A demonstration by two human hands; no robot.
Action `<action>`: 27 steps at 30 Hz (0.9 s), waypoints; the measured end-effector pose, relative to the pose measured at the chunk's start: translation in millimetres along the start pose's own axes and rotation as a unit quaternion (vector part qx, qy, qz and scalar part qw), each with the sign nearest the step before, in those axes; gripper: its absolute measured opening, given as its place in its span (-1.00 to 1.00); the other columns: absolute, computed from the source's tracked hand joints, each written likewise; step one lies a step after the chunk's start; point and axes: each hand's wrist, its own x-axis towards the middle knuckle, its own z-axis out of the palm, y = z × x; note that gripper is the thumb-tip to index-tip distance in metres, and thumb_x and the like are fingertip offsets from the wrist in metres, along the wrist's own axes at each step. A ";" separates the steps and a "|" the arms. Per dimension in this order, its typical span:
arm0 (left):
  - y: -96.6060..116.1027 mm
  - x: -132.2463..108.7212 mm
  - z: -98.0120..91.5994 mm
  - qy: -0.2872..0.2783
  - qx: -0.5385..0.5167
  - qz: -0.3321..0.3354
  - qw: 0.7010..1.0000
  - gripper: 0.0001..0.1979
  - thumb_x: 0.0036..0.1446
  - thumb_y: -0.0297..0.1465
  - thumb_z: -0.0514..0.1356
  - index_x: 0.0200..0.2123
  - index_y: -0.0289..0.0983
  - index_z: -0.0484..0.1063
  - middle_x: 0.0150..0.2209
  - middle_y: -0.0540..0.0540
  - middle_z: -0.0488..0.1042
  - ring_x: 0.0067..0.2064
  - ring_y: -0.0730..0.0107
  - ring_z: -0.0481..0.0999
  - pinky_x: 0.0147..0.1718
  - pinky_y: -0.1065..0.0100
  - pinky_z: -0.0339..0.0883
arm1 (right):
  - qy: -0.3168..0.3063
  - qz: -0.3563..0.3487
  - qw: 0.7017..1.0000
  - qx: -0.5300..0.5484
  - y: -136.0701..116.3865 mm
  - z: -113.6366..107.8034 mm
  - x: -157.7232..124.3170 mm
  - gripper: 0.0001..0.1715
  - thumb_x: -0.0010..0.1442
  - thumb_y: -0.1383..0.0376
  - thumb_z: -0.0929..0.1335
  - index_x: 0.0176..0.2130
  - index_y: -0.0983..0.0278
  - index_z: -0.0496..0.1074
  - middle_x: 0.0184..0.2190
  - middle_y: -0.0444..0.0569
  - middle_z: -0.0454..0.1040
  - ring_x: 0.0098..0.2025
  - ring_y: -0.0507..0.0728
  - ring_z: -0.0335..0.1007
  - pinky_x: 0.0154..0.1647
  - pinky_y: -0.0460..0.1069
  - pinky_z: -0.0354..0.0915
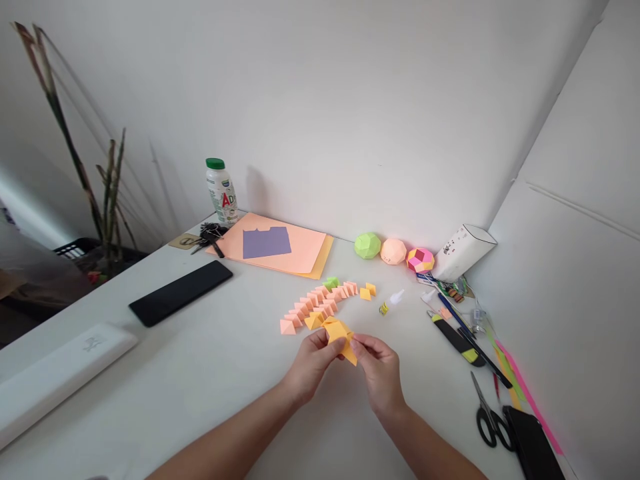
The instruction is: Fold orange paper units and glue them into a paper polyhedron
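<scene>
A folded yellow-orange paper piece (339,332) is held between both hands above the white table (210,373). My left hand (313,363) pinches its left side, the thumb lying on the paper. On the right edge, the fingertips of my right hand (377,367) are closed on the same piece. Just behind the hands, several folded peach paper units (310,305) stand in rows. A yellow unit (314,321) and a green one (331,283) sit by the rows, and small yellow pieces (367,293) lie to their right.
Green (367,245), peach (393,251) and multicoloured (421,260) paper balls stand near the wall. Scissors (493,420), a cutter (457,341) and a small glue bottle (391,302) lie right. Paper sheets (310,250), a white bottle (221,192) and a black slab (181,293) are left.
</scene>
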 end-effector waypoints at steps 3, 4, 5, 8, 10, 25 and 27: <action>-0.4 0.1 -0.6 0.001 0.007 0.001 1.000 -0.81 -0.01 -0.29 0.25 -0.45 -0.33 0.46 -0.44 -0.08 0.44 -0.37 0.35 0.39 -0.26 0.26 0.29 | -0.004 -0.006 1.000 0.001 0.0 -0.2 -0.3 -0.70 -0.06 0.15 0.46 -0.33 0.29 0.53 -0.34 0.03 0.57 -0.24 0.21 0.47 -0.17 0.08 0.38; -0.4 0.1 -0.5 0.002 0.008 0.000 1.000 -0.81 -0.02 -0.29 0.25 -0.45 -0.33 0.46 -0.44 -0.08 0.44 -0.37 0.35 0.39 -0.26 0.26 0.29 | -0.008 -0.008 1.000 0.001 -0.1 -0.3 -0.2 -0.71 -0.05 0.15 0.46 -0.33 0.29 0.53 -0.35 0.03 0.57 -0.25 0.20 0.47 -0.17 0.07 0.38; -0.3 0.1 -0.2 0.004 0.009 -0.001 1.000 -0.81 -0.02 -0.29 0.26 -0.45 -0.33 0.46 -0.45 -0.08 0.44 -0.38 0.35 0.39 -0.27 0.26 0.29 | -0.012 -0.011 1.000 0.001 -0.2 -0.3 -0.1 -0.71 -0.05 0.15 0.46 -0.33 0.29 0.53 -0.35 0.02 0.57 -0.26 0.20 0.47 -0.18 0.07 0.38; 0.7 -0.1 1.1 0.004 0.011 -0.002 1.000 -0.82 -0.04 -0.30 0.27 -0.44 -0.33 0.47 -0.44 -0.09 0.44 -0.37 0.35 0.39 -0.28 0.27 0.29 | -0.023 -0.018 1.000 0.004 -0.5 -0.3 0.5 -0.71 -0.06 0.15 0.46 -0.35 0.29 0.52 -0.38 0.02 0.55 -0.29 0.18 0.46 -0.22 0.07 0.38; 1.5 -0.2 1.8 -0.001 0.009 -0.004 1.000 -0.82 -0.04 -0.31 0.27 -0.43 -0.33 0.48 -0.44 -0.09 0.45 -0.38 0.34 0.39 -0.29 0.27 0.29 | -0.030 -0.017 0.999 0.008 -0.7 -0.3 0.9 -0.72 -0.06 0.15 0.46 -0.36 0.29 0.50 -0.40 0.01 0.54 -0.32 0.16 0.45 -0.25 0.06 0.39; -1.4 -1.9 0.4 -0.040 0.028 -0.019 0.999 -0.86 0.00 -0.36 0.24 -0.40 -0.33 0.49 -0.43 -0.08 0.46 -0.35 0.34 0.40 -0.27 0.28 0.27 | -0.069 -0.023 0.997 0.014 -6.7 -1.8 -0.3 -0.81 0.00 0.22 0.43 -0.37 0.26 0.43 -0.45 -0.09 0.46 -0.38 0.08 0.39 -0.36 -0.05 0.33; -1.2 -2.3 0.2 -0.042 0.028 -0.020 0.999 -0.87 -0.01 -0.36 0.24 -0.42 -0.33 0.49 -0.43 -0.07 0.45 -0.35 0.34 0.39 -0.28 0.29 0.26 | -0.073 -0.024 0.997 0.007 -6.6 -2.1 -0.4 -0.81 0.00 0.22 0.43 -0.36 0.26 0.43 -0.44 -0.09 0.45 -0.38 0.08 0.38 -0.39 -0.06 0.32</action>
